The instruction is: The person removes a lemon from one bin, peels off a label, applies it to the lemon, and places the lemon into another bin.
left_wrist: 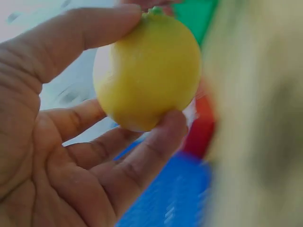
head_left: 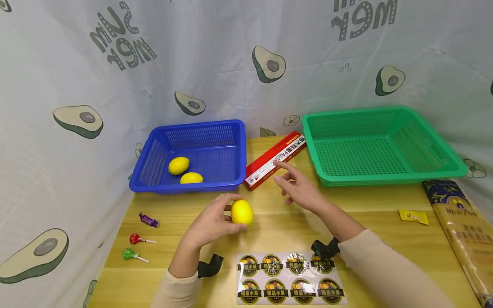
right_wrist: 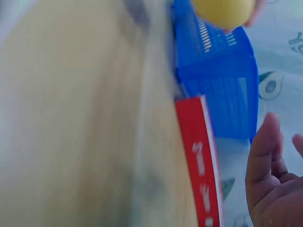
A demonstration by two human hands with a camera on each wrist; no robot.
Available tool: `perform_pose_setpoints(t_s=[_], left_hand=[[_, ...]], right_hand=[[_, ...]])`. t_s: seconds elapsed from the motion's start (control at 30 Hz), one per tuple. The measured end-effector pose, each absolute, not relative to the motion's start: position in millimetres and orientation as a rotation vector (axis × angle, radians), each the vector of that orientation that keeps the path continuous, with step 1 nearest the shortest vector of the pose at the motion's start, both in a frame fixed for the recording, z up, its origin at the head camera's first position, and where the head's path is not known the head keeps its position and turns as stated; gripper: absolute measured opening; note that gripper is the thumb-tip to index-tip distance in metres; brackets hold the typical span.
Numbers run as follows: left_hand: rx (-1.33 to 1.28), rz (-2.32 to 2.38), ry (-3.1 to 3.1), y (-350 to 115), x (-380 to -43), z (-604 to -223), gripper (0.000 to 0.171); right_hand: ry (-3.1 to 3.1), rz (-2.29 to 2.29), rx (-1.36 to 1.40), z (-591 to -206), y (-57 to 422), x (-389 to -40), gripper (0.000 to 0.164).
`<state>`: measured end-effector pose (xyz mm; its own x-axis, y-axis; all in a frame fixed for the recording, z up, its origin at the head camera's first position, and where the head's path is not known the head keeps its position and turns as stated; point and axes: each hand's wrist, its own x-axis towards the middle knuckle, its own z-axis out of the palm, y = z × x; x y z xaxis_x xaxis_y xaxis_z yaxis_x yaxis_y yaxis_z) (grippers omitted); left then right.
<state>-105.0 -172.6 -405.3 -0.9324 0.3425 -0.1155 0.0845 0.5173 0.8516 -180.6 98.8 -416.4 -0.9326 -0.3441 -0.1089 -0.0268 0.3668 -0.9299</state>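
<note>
My left hand (head_left: 213,220) grips a yellow lemon (head_left: 242,213) between thumb and fingers, in front of the blue basket (head_left: 188,187). In the left wrist view the lemon (left_wrist: 149,71) shows a small green stem end near the thumb tip. Two more lemons (head_left: 179,165) lie inside the blue basket. My right hand (head_left: 298,188) holds nothing; its fingers are loosely bent, the index finger extended toward the red pasta box (head_left: 269,162). In the right wrist view part of that hand (right_wrist: 277,184) shows at the right edge, beside the pasta box (right_wrist: 201,156).
A green basket (head_left: 385,177) stands at the back right. A sheet of round stickers (head_left: 290,280) lies at the front. At left are a purple candy (head_left: 148,220), a red lollipop (head_left: 135,238) and a green lollipop (head_left: 129,254); at right, a yellow packet (head_left: 413,216) and a pasta bag (head_left: 462,239).
</note>
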Motion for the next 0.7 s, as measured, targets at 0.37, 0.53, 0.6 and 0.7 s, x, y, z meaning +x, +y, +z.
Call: perform_pose_setpoints(t_s=[0.37,0.53,0.6,0.7], left_hand=[[0.639,1.052,2.565,-100.3,-139.7,-436.9,0.069],[0.668,1.0,2.599,-84.1,-155.7,-438.8,0.07],[0.659,1.002,2.587,-81.8,-158.7,-440.0,0.07],[0.615,1.029,2.555,-80.9,-160.4,-441.8,0.07]], right_hand=[[2.464,-1.248,-0.508,-426.7,190.0,-101.0,0.05],[2.468,-1.115,-0.666,-440.2,208.8,-73.0,0.051],[2.449,-1.048,-0.693,-445.2,211.6,-65.2,0.053],[2.488,-0.903,-0.742,-449.9,212.5,-56.8,0.054]])
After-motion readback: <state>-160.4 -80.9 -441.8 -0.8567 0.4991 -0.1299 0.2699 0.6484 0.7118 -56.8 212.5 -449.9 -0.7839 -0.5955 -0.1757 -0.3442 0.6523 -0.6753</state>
